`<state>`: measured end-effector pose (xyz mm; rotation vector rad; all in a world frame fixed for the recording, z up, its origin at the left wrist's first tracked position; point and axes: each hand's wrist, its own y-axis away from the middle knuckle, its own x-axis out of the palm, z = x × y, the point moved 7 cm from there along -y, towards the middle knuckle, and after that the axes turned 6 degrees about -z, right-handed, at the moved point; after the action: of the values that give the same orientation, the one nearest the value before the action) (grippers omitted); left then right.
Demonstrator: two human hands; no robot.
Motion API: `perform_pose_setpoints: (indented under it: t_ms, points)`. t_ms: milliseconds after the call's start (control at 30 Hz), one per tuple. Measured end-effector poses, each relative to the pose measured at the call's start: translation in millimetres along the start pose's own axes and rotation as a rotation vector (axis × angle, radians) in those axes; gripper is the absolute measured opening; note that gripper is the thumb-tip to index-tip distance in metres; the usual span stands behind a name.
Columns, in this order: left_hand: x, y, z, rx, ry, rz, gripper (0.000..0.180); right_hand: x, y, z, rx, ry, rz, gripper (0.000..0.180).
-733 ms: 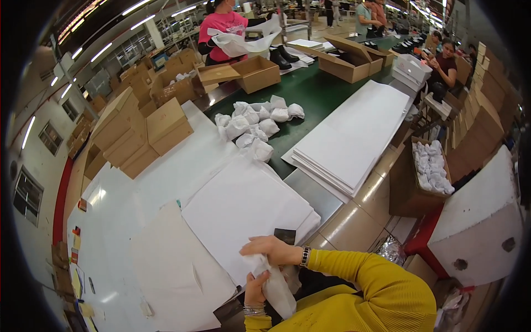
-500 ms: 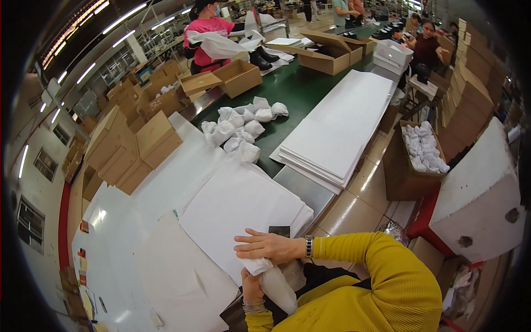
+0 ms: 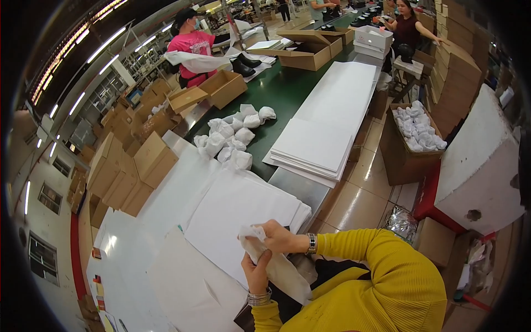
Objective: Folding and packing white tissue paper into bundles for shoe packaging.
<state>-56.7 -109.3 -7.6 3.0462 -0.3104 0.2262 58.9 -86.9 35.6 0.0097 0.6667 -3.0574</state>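
Observation:
A crumpled piece of thin white tissue paper (image 3: 285, 274) is held up before my body, its upper end bunched and its lower part hanging toward my lap. My right hand (image 3: 279, 238) pinches the upper end from the right. Below it, my left hand (image 3: 256, 272) grips the paper's left side, thumb up. Whether anything is wrapped inside cannot be seen. Both hands are above the near edge of a stack of white paper sheets (image 3: 238, 205). Another pale sheet (image 3: 188, 282) lies to the left.
Several white paper-wrapped bundles (image 3: 235, 135) lie on the green conveyor (image 3: 276, 110), beside long white sheets (image 3: 326, 127). Brown boxes (image 3: 155, 160) stand at left. A carton (image 3: 404, 163) of white wads is on the right. Co-workers (image 3: 191, 47) stand beyond.
My right hand has lifted off the paper stack and closed on the tissue's upper end. My left hand has come up slightly, and the tissue now stands higher. The view has shifted a little.

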Motion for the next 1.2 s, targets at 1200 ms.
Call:
perform_pose_setpoints:
  t_ms: [1200]
  points:
    - [-6.6,-34.0,3.1,0.016,0.199,-0.11,0.051,12.0,55.2,45.4,-0.631,0.72,0.308,0.016]
